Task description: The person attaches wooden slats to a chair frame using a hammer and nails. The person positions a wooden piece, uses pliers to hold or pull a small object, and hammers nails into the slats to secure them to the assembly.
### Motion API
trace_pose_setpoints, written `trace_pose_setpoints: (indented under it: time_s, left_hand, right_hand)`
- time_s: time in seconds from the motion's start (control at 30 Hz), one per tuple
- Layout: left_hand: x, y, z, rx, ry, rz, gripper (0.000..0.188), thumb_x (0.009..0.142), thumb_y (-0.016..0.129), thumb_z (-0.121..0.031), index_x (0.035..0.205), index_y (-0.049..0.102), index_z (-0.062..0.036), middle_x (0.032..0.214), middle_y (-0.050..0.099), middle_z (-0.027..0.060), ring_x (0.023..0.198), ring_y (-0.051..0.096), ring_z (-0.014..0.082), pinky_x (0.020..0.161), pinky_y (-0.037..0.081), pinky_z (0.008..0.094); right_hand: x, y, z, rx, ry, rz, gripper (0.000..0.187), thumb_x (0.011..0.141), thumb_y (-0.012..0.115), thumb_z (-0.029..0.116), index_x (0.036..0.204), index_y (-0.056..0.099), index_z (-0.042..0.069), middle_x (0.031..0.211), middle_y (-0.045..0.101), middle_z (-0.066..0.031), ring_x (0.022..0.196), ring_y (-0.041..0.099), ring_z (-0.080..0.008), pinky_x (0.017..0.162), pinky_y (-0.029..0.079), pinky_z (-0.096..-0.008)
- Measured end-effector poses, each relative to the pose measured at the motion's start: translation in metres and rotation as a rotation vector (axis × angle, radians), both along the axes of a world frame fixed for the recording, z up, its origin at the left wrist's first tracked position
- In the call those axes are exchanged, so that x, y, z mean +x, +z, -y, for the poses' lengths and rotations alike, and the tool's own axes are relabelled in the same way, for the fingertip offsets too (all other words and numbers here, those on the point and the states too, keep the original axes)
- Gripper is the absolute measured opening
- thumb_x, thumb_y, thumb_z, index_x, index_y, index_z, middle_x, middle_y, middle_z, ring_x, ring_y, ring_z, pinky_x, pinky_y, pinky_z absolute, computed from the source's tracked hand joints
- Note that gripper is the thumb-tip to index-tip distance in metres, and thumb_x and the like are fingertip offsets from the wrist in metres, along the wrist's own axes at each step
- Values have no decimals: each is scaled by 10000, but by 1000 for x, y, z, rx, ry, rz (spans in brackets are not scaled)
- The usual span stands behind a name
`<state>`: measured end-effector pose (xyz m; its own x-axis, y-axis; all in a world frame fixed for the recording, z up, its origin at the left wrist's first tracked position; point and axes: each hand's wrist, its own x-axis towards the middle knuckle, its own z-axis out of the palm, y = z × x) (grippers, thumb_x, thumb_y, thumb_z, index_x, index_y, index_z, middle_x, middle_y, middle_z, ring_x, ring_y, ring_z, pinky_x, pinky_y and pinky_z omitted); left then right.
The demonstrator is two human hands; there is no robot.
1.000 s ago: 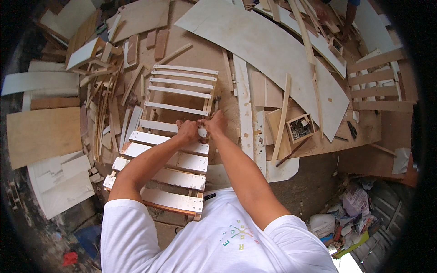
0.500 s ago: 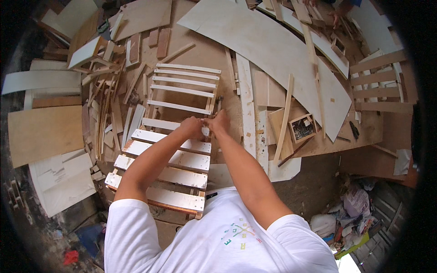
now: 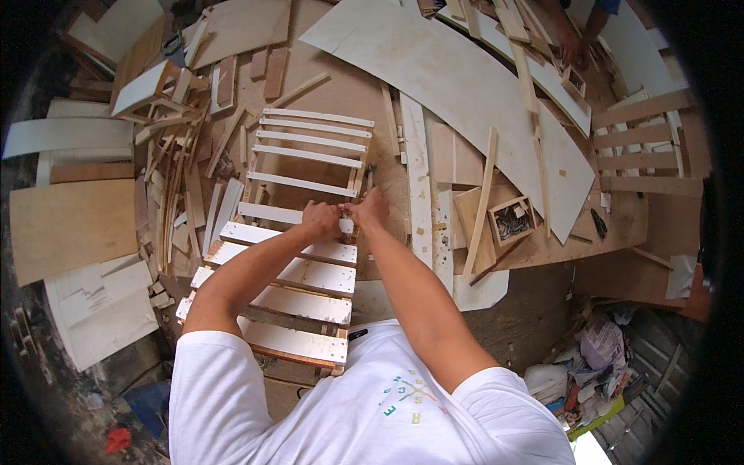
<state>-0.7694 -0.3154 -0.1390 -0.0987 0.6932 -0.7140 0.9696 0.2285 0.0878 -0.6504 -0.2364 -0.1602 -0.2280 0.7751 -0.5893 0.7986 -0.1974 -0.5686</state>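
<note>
A slatted wooden frame (image 3: 310,310) of white-faced slats on two side rails lies lengthwise before me, its near end against my shirt. My left hand (image 3: 322,220) is closed over the right end of a middle slat, near the right rail. Beside it my right hand (image 3: 367,209) is closed too, its fingertips meeting the left hand's over the rail. Whatever small thing the fingers pinch is hidden. Just beyond my right hand the head of a hammer (image 3: 372,167) shows; I cannot tell whether its handle is in that hand.
To the right lie long strips (image 3: 482,201), a large white panel (image 3: 465,101) and a wooden box (image 3: 511,220) of metal fasteners. Pliers (image 3: 598,223) rest near the table edge. Offcuts (image 3: 174,194) crowd the left. Another person's hand (image 3: 572,48) is at the far right.
My left hand has shifted slightly left on the slat, its grip a little changed. The right hand stays nearly in place. The other person's hands have moved further into view. The whole view shifted slightly.
</note>
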Motion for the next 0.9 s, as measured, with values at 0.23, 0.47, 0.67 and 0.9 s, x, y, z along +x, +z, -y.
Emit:
trace_pose_setpoints:
  time_s: [0.23, 0.47, 0.67, 0.9]
  left_hand:
    - [5, 79, -21, 427, -96, -43, 418, 725, 804, -444, 1003, 783, -132, 986, 762, 163, 999, 726, 340, 943, 533, 476]
    - [-49, 84, -25, 351, -55, 390, 439, 696, 804, -213, 1080, 714, -21, 948, 723, 258, 938, 701, 435, 847, 574, 484]
    - [-77, 62, 34, 422, 31, 415, 651, 776, 833, -391, 1300, 623, -65, 1263, 657, 219, 1179, 624, 397, 1012, 505, 466]
    - [-192, 89, 98, 483, 416, -11, 520, 927, 715, -266, 1374, 586, -34, 1344, 618, 219, 1187, 617, 412, 1025, 491, 460]
  right_hand:
    - [9, -46, -11, 249, -77, 63, 835, 525, 1002, 478, 1073, 579, 11, 1022, 706, -186, 983, 697, -367, 842, 559, -471]
    - [25, -43, -18, -10, -4, -162, 700, 690, 913, 516, 1090, 615, 25, 959, 737, -144, 756, 720, -267, 584, 562, -388]
    - [72, 41, -8, -230, -210, -430, 528, 828, 837, 460, 1091, 636, 48, 871, 712, -84, 639, 670, -166, 486, 510, -333]
    - [33, 68, 1, 336, 145, -513, 483, 783, 879, 412, 1007, 678, 34, 893, 718, -96, 791, 698, -200, 720, 567, -367]
